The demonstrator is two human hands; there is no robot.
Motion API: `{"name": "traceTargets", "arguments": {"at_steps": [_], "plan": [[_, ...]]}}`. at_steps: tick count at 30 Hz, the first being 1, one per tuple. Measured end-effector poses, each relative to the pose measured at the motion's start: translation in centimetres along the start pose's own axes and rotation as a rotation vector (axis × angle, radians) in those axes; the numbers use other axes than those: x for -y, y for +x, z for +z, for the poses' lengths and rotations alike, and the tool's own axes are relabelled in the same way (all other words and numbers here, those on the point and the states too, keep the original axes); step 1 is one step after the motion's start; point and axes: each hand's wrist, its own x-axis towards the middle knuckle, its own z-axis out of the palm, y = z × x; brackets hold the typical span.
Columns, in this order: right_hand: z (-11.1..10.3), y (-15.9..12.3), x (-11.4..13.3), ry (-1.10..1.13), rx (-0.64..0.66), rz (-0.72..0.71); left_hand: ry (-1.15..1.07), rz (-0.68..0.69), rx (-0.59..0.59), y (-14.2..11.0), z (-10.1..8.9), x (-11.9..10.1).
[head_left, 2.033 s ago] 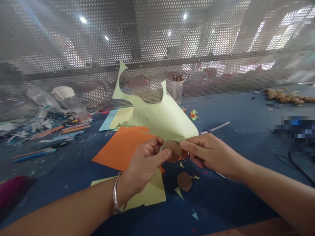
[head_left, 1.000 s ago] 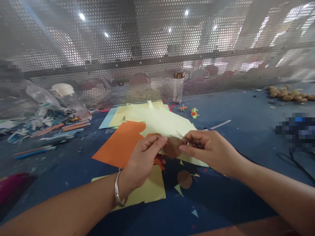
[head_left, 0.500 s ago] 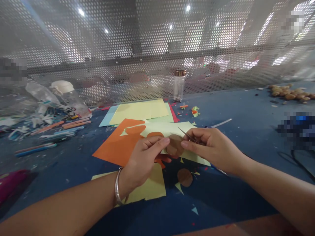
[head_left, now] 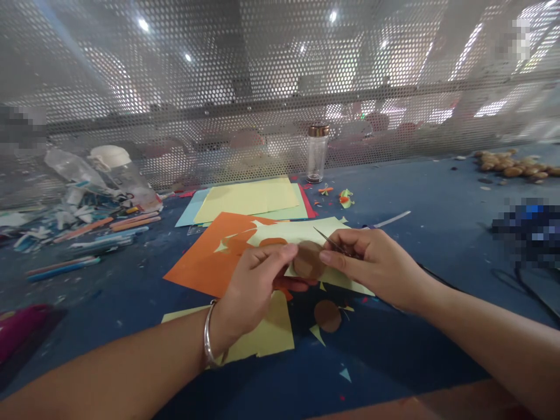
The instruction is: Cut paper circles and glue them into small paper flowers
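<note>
My left hand (head_left: 262, 286), with a silver bangle at the wrist, pinches a brown paper circle (head_left: 308, 261) between thumb and fingers. My right hand (head_left: 363, 256) is closed on a thin pointed metal tool (head_left: 326, 236); its rear part is hidden in the hand, so its kind is unclear. The right thumb touches the circle's right edge. Below both hands lie orange paper (head_left: 196, 262) with cut-out shapes and a pale green sheet (head_left: 326, 226). A second brown circle (head_left: 328, 315) rests on the blue table among small scraps, near a yellow sheet (head_left: 271, 332).
Stacked coloured sheets (head_left: 245, 198) lie farther back. A lidded glass jar (head_left: 317, 154) stands before a perforated metal screen (head_left: 262, 76). Left are a white-capped bottle (head_left: 126, 175) and several coloured sticks (head_left: 65, 267). Brown lumps (head_left: 516, 164) lie far right.
The brown circle in my left hand has turned slightly and shows more of its face. Both hands keep nearly the same place and hold.
</note>
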Motion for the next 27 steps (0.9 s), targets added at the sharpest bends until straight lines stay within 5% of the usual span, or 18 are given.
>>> {"name": "traceTargets", "arguments": {"at_steps": [18, 27], "plan": [[0.10, -0.13, 0.38, 0.070, 0.000, -0.025, 0.024, 0.047, 0.085, 0.31, -0.06, 0.53], [0.41, -0.07, 0.34, 0.062, -0.003, -0.041, 0.002, -0.077, -0.010, 0.05, 0.49, 0.10]]}}
